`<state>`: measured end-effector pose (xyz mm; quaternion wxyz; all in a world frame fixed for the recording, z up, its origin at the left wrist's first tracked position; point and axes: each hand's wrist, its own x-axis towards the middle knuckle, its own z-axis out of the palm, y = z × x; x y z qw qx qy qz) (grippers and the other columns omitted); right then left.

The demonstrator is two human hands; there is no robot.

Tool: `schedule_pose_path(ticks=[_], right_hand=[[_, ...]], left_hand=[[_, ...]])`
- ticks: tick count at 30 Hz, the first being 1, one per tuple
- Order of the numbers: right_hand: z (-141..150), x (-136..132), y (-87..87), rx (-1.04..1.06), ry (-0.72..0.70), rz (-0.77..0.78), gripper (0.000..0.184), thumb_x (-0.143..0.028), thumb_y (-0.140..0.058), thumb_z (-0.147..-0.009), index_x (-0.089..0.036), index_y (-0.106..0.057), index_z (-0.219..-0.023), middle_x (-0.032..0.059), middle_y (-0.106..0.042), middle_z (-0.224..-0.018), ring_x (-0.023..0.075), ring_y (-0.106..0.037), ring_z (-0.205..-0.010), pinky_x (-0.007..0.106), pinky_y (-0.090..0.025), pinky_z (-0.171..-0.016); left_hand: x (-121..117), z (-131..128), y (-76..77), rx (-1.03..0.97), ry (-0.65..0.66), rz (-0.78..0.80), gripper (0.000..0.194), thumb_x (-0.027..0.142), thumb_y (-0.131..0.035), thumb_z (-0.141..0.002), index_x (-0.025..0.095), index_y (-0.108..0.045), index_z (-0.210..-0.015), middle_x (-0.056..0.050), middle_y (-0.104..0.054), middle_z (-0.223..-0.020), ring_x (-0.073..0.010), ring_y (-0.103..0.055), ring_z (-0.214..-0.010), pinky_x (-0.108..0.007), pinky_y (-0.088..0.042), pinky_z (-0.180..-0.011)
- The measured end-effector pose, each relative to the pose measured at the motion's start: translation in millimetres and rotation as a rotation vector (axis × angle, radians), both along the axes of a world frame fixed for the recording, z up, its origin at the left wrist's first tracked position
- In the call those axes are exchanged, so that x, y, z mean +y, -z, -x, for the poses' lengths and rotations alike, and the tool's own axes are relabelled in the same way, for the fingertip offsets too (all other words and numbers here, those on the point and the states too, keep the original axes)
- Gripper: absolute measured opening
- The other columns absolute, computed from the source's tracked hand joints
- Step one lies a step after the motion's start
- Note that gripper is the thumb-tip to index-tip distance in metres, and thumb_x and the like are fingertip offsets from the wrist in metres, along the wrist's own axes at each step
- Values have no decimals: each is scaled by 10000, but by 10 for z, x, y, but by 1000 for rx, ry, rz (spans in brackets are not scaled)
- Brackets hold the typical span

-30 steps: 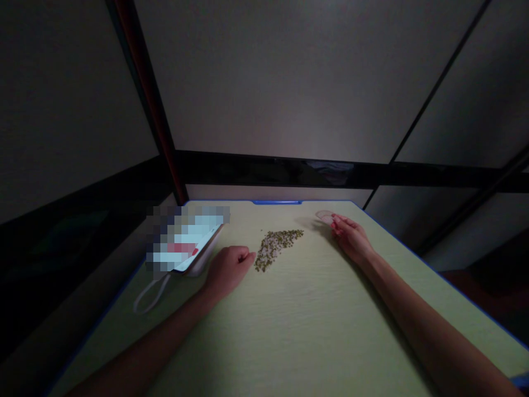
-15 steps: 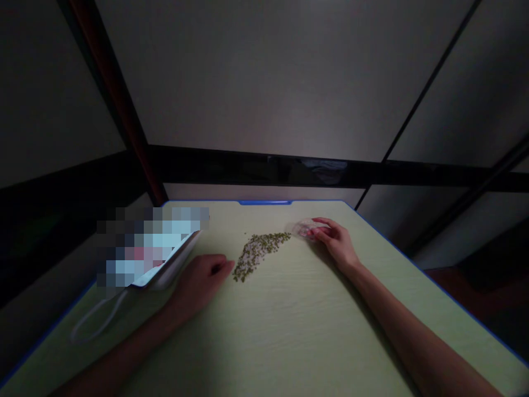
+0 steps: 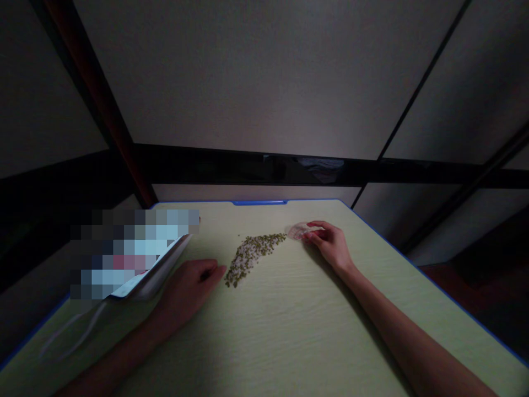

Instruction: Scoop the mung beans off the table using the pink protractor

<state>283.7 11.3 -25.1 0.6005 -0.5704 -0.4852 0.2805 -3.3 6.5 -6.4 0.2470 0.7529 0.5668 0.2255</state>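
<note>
A long heap of green beans mixed with white grains (image 3: 253, 252) lies on the pale green table (image 3: 289, 331). My left hand (image 3: 188, 286) rests on the table just left of the heap's near end, its fingers curled loosely with nothing in them. My right hand (image 3: 330, 244) lies at the heap's far right end. Its fingertips pinch the rim of a small clear dish (image 3: 298, 230) that sits on the table.
A lit phone (image 3: 140, 259), its screen blurred, leans on a white stand at the left, with a white cable (image 3: 78, 333) trailing toward the near edge. Dark bars and a wall stand behind the table's blue-edged far side (image 3: 259, 202).
My right hand has drawn the clear dish leftward, up to the far end of the heap. The view has shifted, so everything sits further left. My left hand's fingers have loosened slightly.
</note>
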Motion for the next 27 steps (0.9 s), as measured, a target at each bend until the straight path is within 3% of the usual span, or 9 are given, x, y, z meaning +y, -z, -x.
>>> schedule_pose_path(ticks=[27], right_hand=[[59,-10,-43,70,-140,14,218,-228,-730,-534,-199,-640,-731,2,-683,-572,187,-654,-558,284,-513,-540]], left_hand=[[20,21,34,6,13,-20,357,474,-358,-714,212,-295,-479,45,-314,-486,-132,-367,-508,-263,-249,-503]])
